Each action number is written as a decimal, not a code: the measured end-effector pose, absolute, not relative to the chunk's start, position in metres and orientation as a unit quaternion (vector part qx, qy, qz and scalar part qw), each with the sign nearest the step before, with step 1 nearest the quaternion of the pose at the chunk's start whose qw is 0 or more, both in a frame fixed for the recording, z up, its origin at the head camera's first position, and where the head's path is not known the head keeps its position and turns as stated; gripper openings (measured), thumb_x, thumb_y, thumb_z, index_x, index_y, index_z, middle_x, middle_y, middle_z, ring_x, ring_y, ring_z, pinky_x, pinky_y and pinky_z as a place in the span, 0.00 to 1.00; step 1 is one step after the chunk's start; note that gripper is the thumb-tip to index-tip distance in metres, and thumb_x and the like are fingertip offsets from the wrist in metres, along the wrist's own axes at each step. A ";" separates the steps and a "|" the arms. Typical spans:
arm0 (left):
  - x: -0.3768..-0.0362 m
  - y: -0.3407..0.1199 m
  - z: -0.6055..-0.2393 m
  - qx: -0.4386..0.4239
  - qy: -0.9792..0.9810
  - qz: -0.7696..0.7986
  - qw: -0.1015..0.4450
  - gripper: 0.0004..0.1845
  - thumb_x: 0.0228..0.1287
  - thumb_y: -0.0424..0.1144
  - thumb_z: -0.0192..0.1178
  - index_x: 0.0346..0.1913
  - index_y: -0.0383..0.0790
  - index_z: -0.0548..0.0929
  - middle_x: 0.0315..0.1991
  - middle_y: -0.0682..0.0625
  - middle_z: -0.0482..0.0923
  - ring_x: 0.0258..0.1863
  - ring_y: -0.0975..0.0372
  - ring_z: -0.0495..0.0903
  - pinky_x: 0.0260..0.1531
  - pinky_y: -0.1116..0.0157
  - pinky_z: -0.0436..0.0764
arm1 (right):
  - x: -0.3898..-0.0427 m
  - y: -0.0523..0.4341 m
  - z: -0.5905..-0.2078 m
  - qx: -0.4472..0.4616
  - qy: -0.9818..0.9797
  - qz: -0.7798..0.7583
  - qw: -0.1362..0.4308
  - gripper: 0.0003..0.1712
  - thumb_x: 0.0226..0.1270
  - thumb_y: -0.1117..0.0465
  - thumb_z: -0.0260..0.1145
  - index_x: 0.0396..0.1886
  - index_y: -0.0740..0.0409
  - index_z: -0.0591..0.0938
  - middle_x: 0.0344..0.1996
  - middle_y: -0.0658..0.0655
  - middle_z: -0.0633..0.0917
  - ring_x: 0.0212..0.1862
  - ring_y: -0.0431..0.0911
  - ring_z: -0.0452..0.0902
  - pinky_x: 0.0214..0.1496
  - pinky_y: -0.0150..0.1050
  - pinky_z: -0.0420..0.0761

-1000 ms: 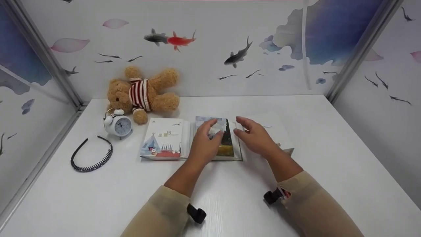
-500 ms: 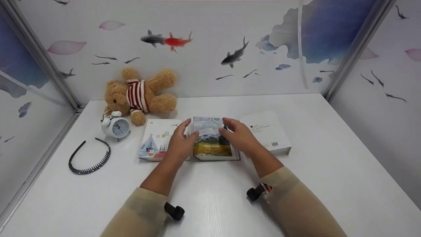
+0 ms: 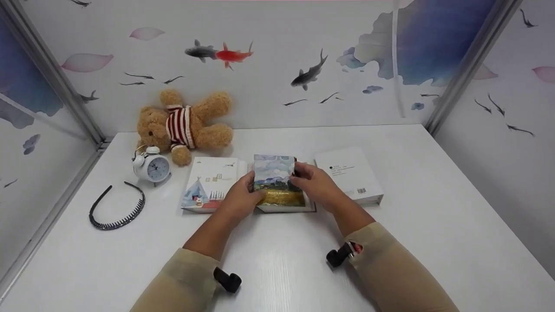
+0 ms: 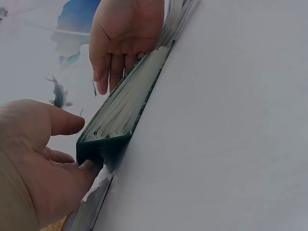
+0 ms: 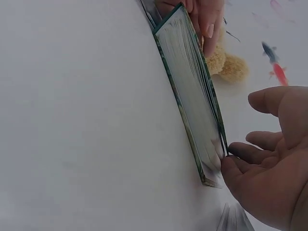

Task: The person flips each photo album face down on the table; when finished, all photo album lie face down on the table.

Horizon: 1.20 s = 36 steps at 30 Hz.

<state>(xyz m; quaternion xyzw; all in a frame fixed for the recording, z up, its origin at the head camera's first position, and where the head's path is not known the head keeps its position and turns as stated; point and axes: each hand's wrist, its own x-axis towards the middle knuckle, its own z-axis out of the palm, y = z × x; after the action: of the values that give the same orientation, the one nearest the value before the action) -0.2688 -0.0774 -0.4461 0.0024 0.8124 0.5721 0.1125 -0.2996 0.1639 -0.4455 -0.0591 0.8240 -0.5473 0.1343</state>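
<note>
Here, a painted book (image 3: 279, 184) is gripped at the middle of the desk (image 3: 433, 216) by both hands: the left hand (image 3: 238, 200) at its nine o'clock edge, the right hand (image 3: 316, 184) at three o'clock, fingers (image 5: 250, 151) curled against the cover and page edges. A second book (image 3: 210, 184) lies touching it at nine o'clock, a white box (image 3: 349, 173) near at three o'clock.
</note>
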 end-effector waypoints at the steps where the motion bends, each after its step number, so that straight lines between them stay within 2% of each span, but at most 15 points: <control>1: -0.269 -0.078 -0.446 0.002 0.814 0.570 0.112 0.44 0.76 0.40 0.63 0.87 0.40 0.52 0.86 0.43 0.58 0.86 0.51 0.58 0.85 0.51 0.62 | -0.299 0.163 -0.445 -0.062 0.828 -0.541 0.135 0.41 0.81 0.49 0.65 0.86 0.50 0.62 0.83 0.56 0.68 0.85 0.54 0.61 0.85 0.54 0.66; 5: -0.268 -0.078 -0.445 0.000 0.823 0.559 0.101 0.44 0.74 0.38 0.61 0.87 0.40 0.53 0.86 0.43 0.57 0.86 0.50 0.59 0.84 0.52 0.62 | -0.295 0.161 -0.444 -0.070 0.840 -0.517 0.145 0.41 0.80 0.48 0.66 0.87 0.46 0.62 0.84 0.56 0.66 0.85 0.55 0.60 0.84 0.54 0.68; 8: -0.266 -0.078 -0.442 -0.006 0.823 0.562 0.085 0.43 0.73 0.38 0.59 0.87 0.44 0.55 0.87 0.46 0.58 0.86 0.52 0.58 0.85 0.52 0.62 | -0.294 0.159 -0.444 -0.078 0.834 -0.524 0.153 0.41 0.80 0.48 0.67 0.86 0.44 0.63 0.85 0.56 0.65 0.86 0.55 0.60 0.85 0.54 0.67; 14: -0.262 -0.078 -0.435 -0.008 0.815 0.575 0.065 0.40 0.75 0.41 0.56 0.87 0.54 0.57 0.87 0.51 0.56 0.87 0.52 0.56 0.85 0.50 0.61 | -0.295 0.162 -0.443 -0.097 0.802 -0.567 0.159 0.39 0.81 0.52 0.65 0.86 0.49 0.63 0.85 0.56 0.65 0.87 0.55 0.56 0.86 0.54 0.63; 18: -0.261 -0.076 -0.434 0.006 0.793 0.605 0.070 0.39 0.78 0.43 0.55 0.87 0.58 0.56 0.88 0.54 0.53 0.88 0.52 0.52 0.87 0.49 0.56 | -0.294 0.161 -0.440 -0.089 0.814 -0.553 0.151 0.38 0.81 0.51 0.65 0.86 0.48 0.64 0.85 0.54 0.66 0.87 0.54 0.55 0.87 0.54 0.63; 22: -0.261 -0.076 -0.433 0.013 0.765 0.637 0.090 0.36 0.81 0.46 0.53 0.86 0.65 0.57 0.89 0.56 0.49 0.90 0.55 0.45 0.88 0.46 0.49 | -0.288 0.156 -0.431 -0.075 0.851 -0.499 0.146 0.38 0.82 0.47 0.64 0.85 0.43 0.65 0.85 0.54 0.64 0.87 0.55 0.56 0.85 0.57 0.65; 25: -0.259 -0.075 -0.429 0.016 0.743 0.661 0.104 0.32 0.83 0.49 0.52 0.84 0.69 0.59 0.89 0.59 0.50 0.89 0.57 0.47 0.87 0.46 0.54 | -0.284 0.153 -0.424 -0.068 0.870 -0.465 0.149 0.37 0.81 0.43 0.63 0.85 0.38 0.66 0.86 0.54 0.63 0.86 0.57 0.59 0.83 0.59 0.68; 30: -0.256 -0.074 -0.424 0.053 0.715 0.690 0.093 0.28 0.87 0.51 0.47 0.84 0.66 0.61 0.87 0.62 0.54 0.87 0.61 0.54 0.83 0.51 0.65 | -0.280 0.150 -0.417 -0.090 0.856 -0.488 0.143 0.36 0.81 0.40 0.62 0.84 0.34 0.66 0.85 0.53 0.65 0.85 0.56 0.61 0.82 0.60 0.70; 36: -0.254 -0.074 -0.422 0.092 0.712 0.692 0.074 0.29 0.89 0.50 0.44 0.86 0.61 0.60 0.88 0.62 0.53 0.88 0.62 0.50 0.85 0.52 0.61 | -0.274 0.146 -0.412 -0.132 0.817 -0.545 0.134 0.35 0.83 0.41 0.59 0.85 0.35 0.65 0.82 0.51 0.71 0.82 0.53 0.67 0.83 0.57 0.70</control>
<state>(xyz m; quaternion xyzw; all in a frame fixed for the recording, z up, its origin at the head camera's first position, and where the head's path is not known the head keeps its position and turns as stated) -0.2539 -0.0740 -0.4221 0.0921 0.7121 0.6920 0.0743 -0.2736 0.1461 -0.4115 -0.1324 0.8172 -0.5449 0.1337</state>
